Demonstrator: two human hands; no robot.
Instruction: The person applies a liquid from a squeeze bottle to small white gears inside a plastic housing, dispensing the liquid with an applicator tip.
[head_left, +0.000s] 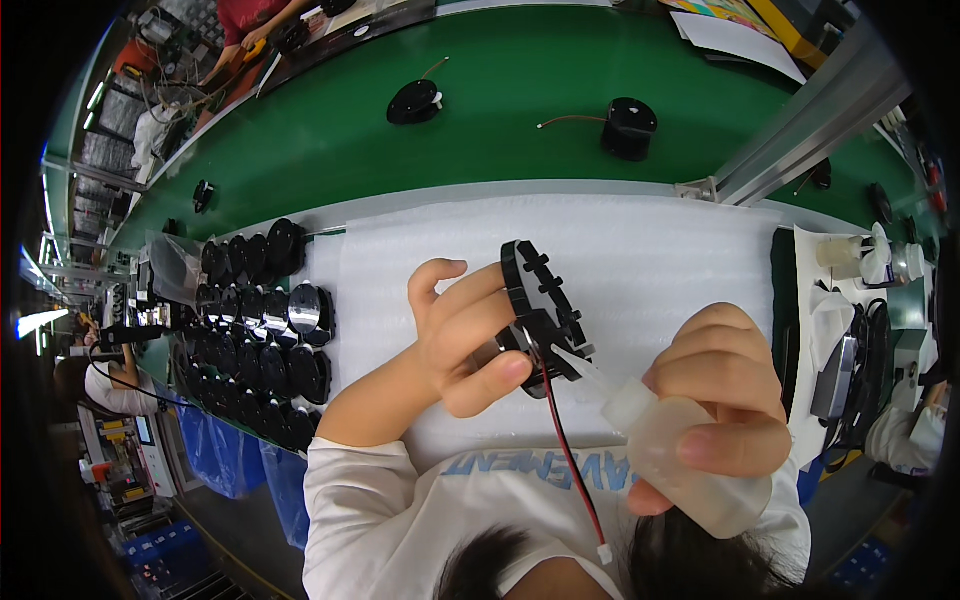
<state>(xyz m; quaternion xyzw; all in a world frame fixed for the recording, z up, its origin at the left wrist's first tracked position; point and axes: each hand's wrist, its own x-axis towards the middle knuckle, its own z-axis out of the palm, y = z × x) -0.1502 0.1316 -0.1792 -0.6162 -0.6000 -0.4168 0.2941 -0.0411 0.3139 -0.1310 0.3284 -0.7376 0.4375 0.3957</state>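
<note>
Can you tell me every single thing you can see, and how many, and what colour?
Held round part: one, black, in the left hand
Wire pair: one, red and black, hanging from that part
Squeeze bottle: one, cloudy white, in the right hand
Round parts in rows: many, black, left side
Foam sheet: one, white, middle
Work surface: one, green, across the top
Wired parts: at least two, black, on the green
Metal post: one, silver, upper right
Bags: several, blue, lower left
Other people: at least two, red and white tops, upper left and far left
Far clutter: too small to count
Left hand: one, bare, middle
Right hand: one, bare, right of middle
</note>
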